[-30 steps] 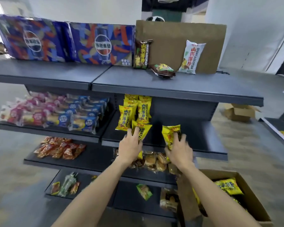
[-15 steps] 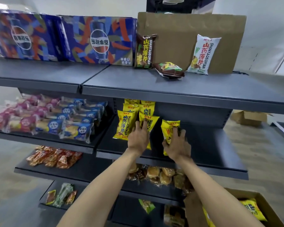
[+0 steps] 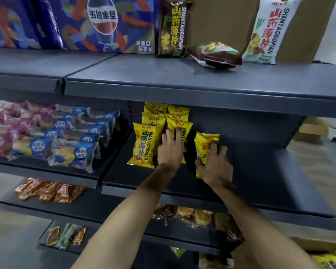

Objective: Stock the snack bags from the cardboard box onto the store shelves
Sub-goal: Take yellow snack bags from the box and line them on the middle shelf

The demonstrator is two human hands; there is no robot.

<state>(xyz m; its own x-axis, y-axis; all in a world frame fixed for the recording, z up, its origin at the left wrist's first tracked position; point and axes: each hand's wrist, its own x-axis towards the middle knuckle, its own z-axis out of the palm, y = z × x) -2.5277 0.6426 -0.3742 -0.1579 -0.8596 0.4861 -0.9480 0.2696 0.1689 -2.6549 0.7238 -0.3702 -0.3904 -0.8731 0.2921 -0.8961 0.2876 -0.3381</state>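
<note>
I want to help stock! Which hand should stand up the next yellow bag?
Probably the right hand: it already grips a yellow bag beside the row, over bare shelf. The left hand rests flat on the stocked yellow bags.

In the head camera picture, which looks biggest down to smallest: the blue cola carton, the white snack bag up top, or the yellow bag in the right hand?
1. Blue cola carton, cut by the frame
2. White snack bag
3. Yellow bag, partly hidden by the right hand; it sits nearer, so true size is unsure.

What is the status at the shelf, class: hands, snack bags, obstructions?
Left hand flat against a standing yellow bag. Right hand grips another yellow bag, setting it beside the rows. Shelf space to the right is open.
</note>
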